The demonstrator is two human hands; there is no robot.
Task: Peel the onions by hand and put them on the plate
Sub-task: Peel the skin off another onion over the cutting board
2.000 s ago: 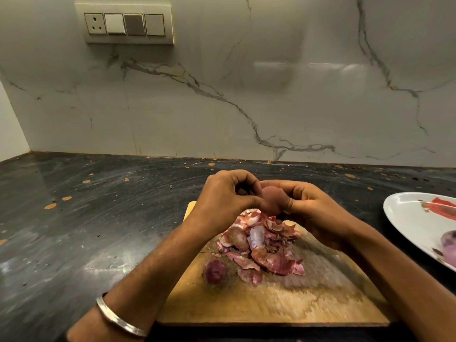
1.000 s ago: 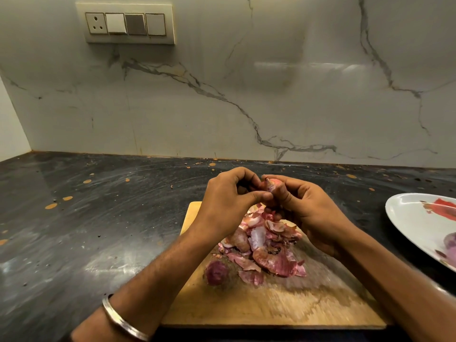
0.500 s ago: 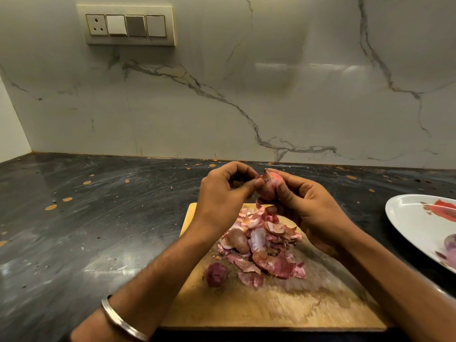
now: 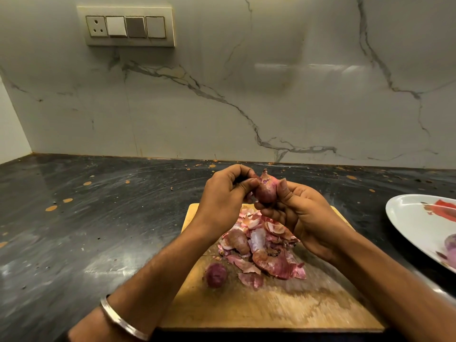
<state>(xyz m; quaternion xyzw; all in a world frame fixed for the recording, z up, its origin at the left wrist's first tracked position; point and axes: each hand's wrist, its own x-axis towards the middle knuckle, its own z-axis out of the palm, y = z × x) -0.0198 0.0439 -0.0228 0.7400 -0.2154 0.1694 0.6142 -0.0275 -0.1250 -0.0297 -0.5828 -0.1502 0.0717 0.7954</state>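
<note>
A small red onion (image 4: 266,188) with its dry tip pointing up is held above the wooden cutting board (image 4: 271,307). My right hand (image 4: 303,218) grips it from the right and below. My left hand (image 4: 222,196) pinches the skin on its left side with thumb and curled fingers. Below the hands lies a heap of pink onion skins (image 4: 266,248). Another small onion (image 4: 216,274) rests on the board at the heap's left front. A white plate (image 4: 409,218) at the right edge holds a peeled onion (image 4: 450,248), partly cut off by the frame.
The board sits on a dark speckled counter (image 4: 98,218) that runs back to a marble wall. A switch panel (image 4: 127,25) is mounted high on the wall at the left. A metal bangle (image 4: 121,319) circles my left wrist.
Both hands have lifted the onion higher above the skin heap and turned it so its tip points up and more of it shows. The board, the heap and the plate are unchanged.
</note>
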